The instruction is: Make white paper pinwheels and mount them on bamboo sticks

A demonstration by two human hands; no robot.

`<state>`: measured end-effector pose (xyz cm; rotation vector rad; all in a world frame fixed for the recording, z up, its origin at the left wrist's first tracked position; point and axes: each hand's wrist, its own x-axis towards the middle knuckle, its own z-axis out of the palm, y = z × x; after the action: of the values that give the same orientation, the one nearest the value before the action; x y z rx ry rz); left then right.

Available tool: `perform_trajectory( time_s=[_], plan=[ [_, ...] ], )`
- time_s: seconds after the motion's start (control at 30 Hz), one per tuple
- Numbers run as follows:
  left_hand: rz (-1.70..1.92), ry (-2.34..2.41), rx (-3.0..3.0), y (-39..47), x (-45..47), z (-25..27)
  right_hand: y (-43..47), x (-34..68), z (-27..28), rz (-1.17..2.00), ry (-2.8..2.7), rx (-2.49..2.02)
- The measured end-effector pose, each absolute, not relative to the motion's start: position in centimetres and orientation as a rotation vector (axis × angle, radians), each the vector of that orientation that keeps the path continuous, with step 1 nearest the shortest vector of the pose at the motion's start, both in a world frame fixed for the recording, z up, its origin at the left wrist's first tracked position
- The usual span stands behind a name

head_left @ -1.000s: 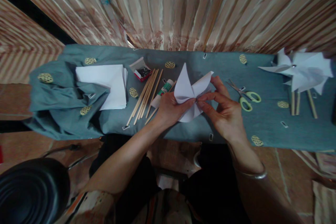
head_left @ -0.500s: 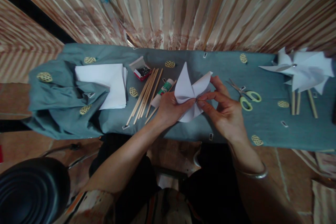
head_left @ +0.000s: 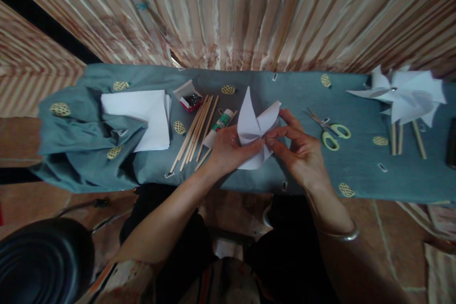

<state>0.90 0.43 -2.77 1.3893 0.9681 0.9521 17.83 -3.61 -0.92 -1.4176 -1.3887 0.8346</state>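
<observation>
A white paper pinwheel (head_left: 248,118) is held over the cloth, its blades folded in to the middle. My left hand (head_left: 230,152) grips its left side, thumb pressed near the centre. At that centre, the thumb and index finger of my right hand (head_left: 297,149) are pinched together, with its other fingers bent beside the right blade. A tiny dark spot shows between the fingertips, too small to name. Left of my left hand lie a green and white glue stick (head_left: 221,122) and several thin wooden sticks (head_left: 195,128). Scissors (head_left: 329,132) with light green handles lie right of my right hand.
A blue-green cloth (head_left: 299,88) covers the narrow table. On it are a stack of white paper (head_left: 151,116) at left, an open red and white box (head_left: 190,99) of small metal pieces, and several assembled pinwheels (head_left: 409,92) on sticks at right. A black round stool (head_left: 46,261) stands lower left.
The camera view has shifted slightly. My hands stay on the pinwheel, with the right fingertips still pinched at its centre; the paper has tilted a little.
</observation>
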Motion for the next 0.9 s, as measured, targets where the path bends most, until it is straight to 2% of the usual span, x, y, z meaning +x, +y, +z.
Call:
perform_trajectory(
  time_s=[0.9],
  plan=[
    [0.975, 1.0, 1.122, 0.6, 0.8, -2.2, -3.5, 16.7, -1.1, 0.892, -1.173, -1.349]
  ],
)
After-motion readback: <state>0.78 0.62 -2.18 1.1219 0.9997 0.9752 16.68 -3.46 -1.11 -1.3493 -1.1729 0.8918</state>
